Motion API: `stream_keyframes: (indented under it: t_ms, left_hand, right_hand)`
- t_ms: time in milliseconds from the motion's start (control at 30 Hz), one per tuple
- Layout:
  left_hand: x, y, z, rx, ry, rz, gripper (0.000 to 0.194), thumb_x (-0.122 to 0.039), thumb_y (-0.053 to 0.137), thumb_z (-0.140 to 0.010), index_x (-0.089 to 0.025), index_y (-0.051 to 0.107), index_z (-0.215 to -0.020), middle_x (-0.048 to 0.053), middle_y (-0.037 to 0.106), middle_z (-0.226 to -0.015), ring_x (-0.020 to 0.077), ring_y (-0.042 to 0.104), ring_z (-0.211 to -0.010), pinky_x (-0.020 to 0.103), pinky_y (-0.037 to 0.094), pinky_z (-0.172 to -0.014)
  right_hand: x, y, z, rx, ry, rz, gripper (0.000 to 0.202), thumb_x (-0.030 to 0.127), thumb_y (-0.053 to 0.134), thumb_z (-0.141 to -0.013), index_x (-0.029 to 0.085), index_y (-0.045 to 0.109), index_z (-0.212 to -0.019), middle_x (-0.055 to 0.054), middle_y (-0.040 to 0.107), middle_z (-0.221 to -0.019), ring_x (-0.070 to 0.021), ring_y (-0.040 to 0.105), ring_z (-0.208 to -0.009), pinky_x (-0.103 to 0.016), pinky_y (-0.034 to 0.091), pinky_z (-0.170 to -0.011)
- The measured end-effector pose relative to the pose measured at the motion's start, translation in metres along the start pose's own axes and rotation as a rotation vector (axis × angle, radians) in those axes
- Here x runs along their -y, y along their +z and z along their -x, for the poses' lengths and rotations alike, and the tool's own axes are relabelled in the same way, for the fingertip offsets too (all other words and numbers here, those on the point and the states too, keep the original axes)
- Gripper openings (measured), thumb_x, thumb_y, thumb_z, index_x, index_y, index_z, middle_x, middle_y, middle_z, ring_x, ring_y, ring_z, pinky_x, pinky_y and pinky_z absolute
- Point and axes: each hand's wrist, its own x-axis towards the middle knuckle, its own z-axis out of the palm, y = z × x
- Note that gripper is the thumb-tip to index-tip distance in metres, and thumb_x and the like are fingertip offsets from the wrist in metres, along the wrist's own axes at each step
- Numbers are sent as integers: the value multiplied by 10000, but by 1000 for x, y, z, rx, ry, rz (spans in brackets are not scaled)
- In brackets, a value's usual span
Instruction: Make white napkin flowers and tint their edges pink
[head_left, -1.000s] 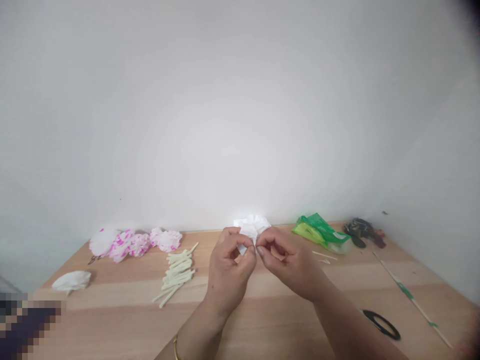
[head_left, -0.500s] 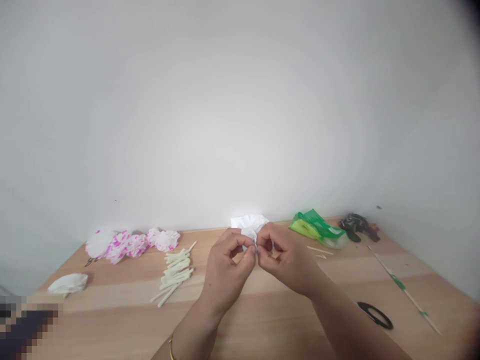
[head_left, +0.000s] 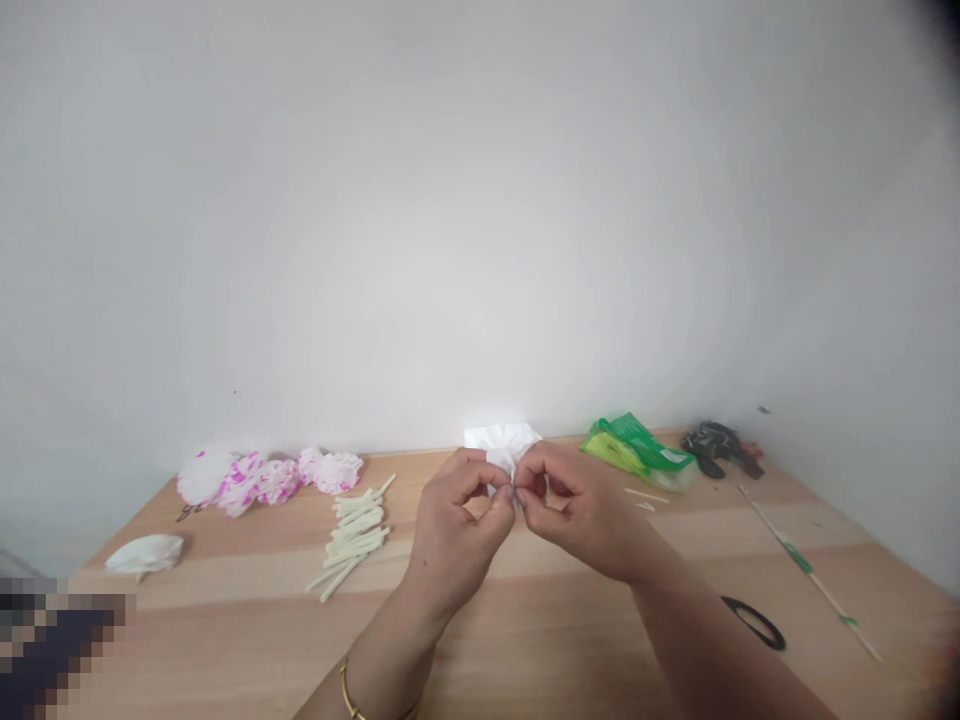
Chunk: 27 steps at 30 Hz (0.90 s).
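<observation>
My left hand and my right hand meet above the middle of the table, thumb and forefinger of each pinched together. Between the fingertips they grip a gathered piece of white tissue paper. Its loose end fans out behind the fingers, toward the wall. The pinched part is small and mostly covered, so I cannot make out whether a tie or stem is in it.
On the wooden table, a pile of pale sticks, white-and-pink paper flowers and a white paper bundle lie left. Rightward are a green plastic bag, a dark heap, a black ring and a green-banded stick.
The view has shifted slightly. Both hands keep their pinch on the tissue paper, with only slight movement of the fingers; the things on the table lie as before.
</observation>
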Motion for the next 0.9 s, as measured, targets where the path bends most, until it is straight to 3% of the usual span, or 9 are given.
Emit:
stream_keyframes:
  t_ms: [333, 900]
  left_hand:
    - [-2, -1, 1, 62, -15, 63, 107, -116, 546, -782, -162, 624, -726, 19, 583, -794, 121, 564, -724, 233, 448, -661]
    - [-4, -1, 2, 2, 104, -67, 140, -61, 548, -755, -158, 638, -708, 16, 602, -787, 112, 577, -737, 218, 431, -670]
  right_hand:
    - [1, 0, 1, -11, 45, 29, 147, 77, 548, -693, 198, 467, -682, 50, 465, -631, -97, 418, -584, -225, 308, -538]
    - [0, -1, 0, -15, 28, 81, 111, 108, 565, -713, 200, 505, -696, 55, 485, -627, -94, 437, -593, -229, 332, -582]
